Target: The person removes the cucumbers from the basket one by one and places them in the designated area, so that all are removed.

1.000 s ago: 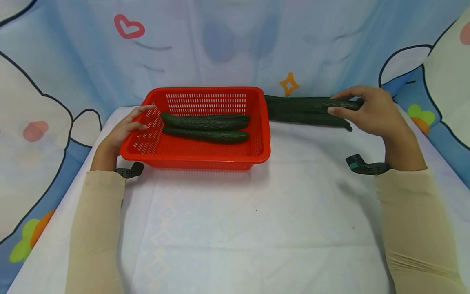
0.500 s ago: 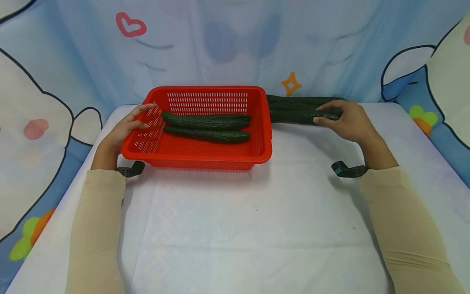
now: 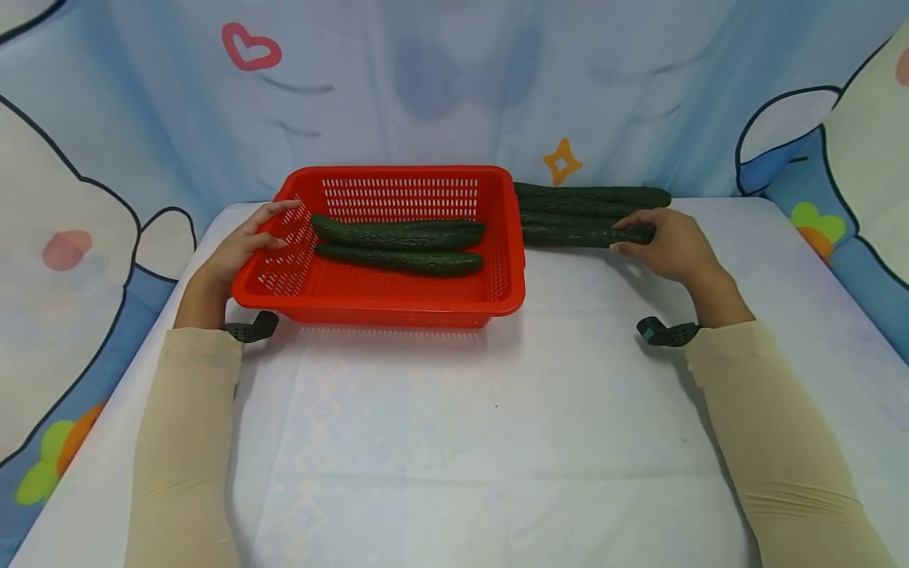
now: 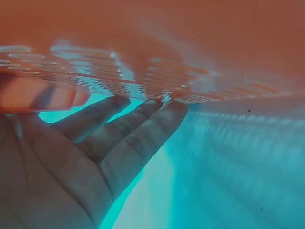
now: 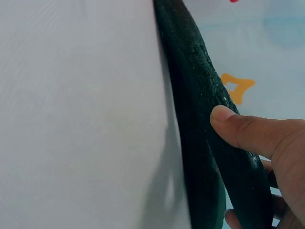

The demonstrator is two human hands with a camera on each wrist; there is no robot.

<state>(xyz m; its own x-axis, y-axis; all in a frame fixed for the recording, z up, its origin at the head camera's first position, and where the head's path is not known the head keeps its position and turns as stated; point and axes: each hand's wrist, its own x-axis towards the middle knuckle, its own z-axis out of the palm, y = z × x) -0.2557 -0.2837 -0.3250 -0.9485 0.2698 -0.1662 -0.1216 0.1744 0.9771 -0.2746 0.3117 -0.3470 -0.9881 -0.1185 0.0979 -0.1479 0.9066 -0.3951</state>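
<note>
Near the back of the table stands a red slotted plastic basket (image 3: 383, 308) with dark green cucumbers (image 3: 399, 261) lying lengthwise inside. My left hand (image 3: 237, 246) holds its left rim, two digits showing over the inside. In the left wrist view, straight fingers (image 4: 143, 136) touch the slotted outer wall from below. Right of the basket, my right hand (image 3: 671, 243) pinches the right end of a cucumber (image 3: 568, 234), which lies in front of others (image 3: 592, 195). The right wrist view shows the thumb (image 5: 238, 126) pressed on that cucumber, other fingers curled behind it. The basket hides the cucumbers' left ends.
A white cloth (image 3: 490, 442) covers the table. Behind it hangs a blue printed curtain (image 3: 454, 87), close to the basket and the cucumbers. A dark wrist camera (image 3: 667, 331) sits on the right wrist, another camera (image 3: 252, 327) on the left.
My right hand has moved left and nearer the table's front with its cucumber, which now lies in front of the others. The left hand and the basket have stayed put.
</note>
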